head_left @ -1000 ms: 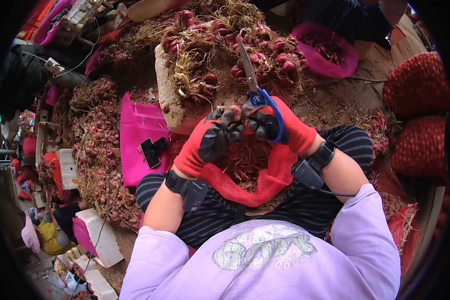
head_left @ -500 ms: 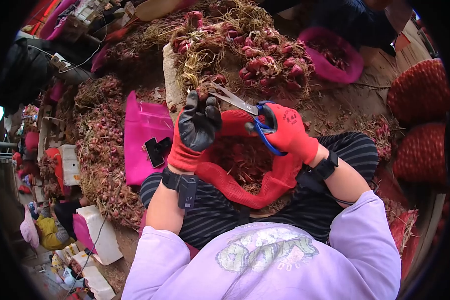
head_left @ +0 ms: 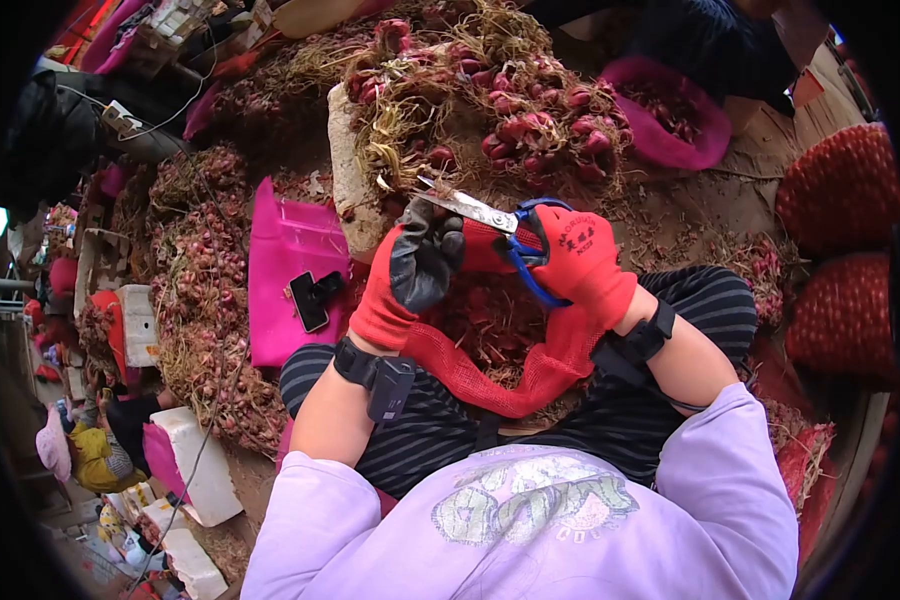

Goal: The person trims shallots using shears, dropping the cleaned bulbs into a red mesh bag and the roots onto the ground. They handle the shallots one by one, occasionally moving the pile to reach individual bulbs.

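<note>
My right hand (head_left: 580,258), in a red glove with a black palm, grips scissors (head_left: 485,212) by their blue handles. The blades are slightly apart and point left, their tips by the fingers of my left hand (head_left: 420,268). That hand wears a matching glove, its fingers curled around what looks like a shallot, mostly hidden by the fingers and blades. Below both hands, between my legs, a red mesh bag (head_left: 500,398) lies with its mouth wide, holding dry reddish skins and trimmings (head_left: 490,325). Just beyond the hands is a heap of shallots (head_left: 530,130) with dry stalks.
A pink plastic sheet or tray (head_left: 275,265) with a phone (head_left: 308,302) on it is at left, beside a long shallot pile (head_left: 200,270). Filled red mesh sacks (head_left: 840,185) stand at right. A pink basin (head_left: 705,145) sits near another person (head_left: 700,40) at the top.
My left hand has shifted slightly right and down and turned, its fingers curling in more. The scissor blades have closed somewhat; my right hand has barely moved.
</note>
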The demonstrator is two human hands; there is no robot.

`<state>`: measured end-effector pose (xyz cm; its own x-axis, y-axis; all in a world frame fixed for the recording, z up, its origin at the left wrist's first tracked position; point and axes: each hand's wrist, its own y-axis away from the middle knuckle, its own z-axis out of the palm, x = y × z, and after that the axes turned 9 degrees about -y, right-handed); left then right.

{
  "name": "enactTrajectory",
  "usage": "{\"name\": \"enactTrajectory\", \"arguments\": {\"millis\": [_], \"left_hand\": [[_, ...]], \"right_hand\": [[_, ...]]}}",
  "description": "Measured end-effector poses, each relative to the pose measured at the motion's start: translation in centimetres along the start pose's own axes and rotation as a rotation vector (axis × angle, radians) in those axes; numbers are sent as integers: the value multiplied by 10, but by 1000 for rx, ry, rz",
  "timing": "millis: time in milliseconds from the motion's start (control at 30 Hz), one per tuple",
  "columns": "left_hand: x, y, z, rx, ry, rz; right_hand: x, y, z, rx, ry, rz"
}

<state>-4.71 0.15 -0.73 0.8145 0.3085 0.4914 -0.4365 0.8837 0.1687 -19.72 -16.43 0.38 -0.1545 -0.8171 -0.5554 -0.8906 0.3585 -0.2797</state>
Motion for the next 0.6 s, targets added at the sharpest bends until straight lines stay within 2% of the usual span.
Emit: {"name": "enactTrajectory", "arguments": {"millis": [100,200,300,400,600], "left_hand": [[4,-2,5,-29,13,-43],[8,-6,15,-18,29,-69],[10,-9,17,12,70,-75],[10,-10,14,33,118,-58],[6,-9,7,-19,96,-42]], "right_hand": [[-1,-3,-6,-60,-123,78],[2,-3,-2,-99,-468,211],[-3,-5,-11,-129,-562,251],[-1,-3,-9,-29,-280,40],[-4,-1,-7,22,-26,-16]]}}
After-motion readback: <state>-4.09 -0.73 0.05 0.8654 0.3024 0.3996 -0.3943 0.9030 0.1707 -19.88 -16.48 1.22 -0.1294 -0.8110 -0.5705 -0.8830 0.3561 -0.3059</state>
